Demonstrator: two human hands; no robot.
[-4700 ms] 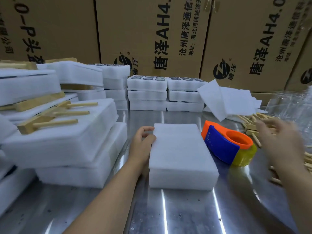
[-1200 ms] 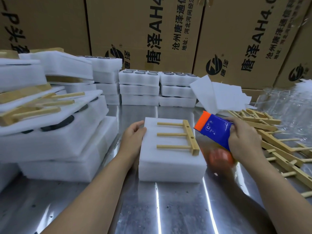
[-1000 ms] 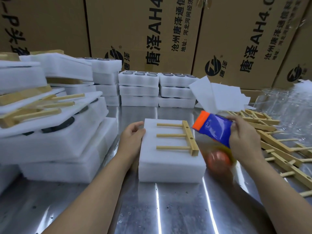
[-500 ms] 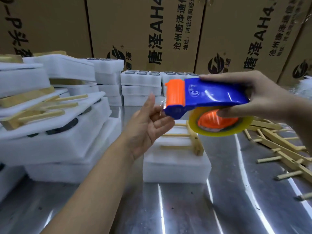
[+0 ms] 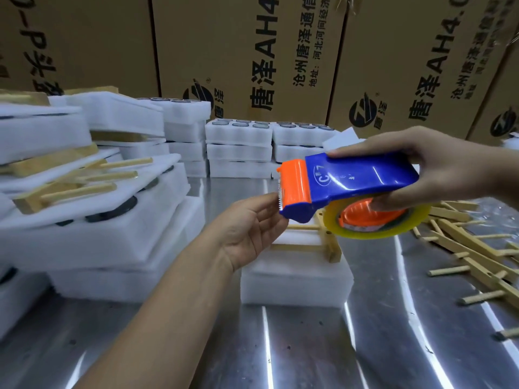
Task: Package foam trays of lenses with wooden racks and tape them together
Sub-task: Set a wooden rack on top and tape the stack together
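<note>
As right hand [image 5: 438, 169] grips leftward-pointing tape dispenser [image 5: 356, 178], relaxed left hand [image 5: 250, 228] touches its cutter [image 5: 295, 186].

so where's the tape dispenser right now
Head view, right of centre: the tape dispenser is held up by the right hand above the foam block and wooden rack, left hand at its orange end.

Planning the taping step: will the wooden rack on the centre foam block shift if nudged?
Probably: the wooden rack lies loose on the foam block, untaped, and looks light. Its thin pegs seem stiff but may snap.
</note>
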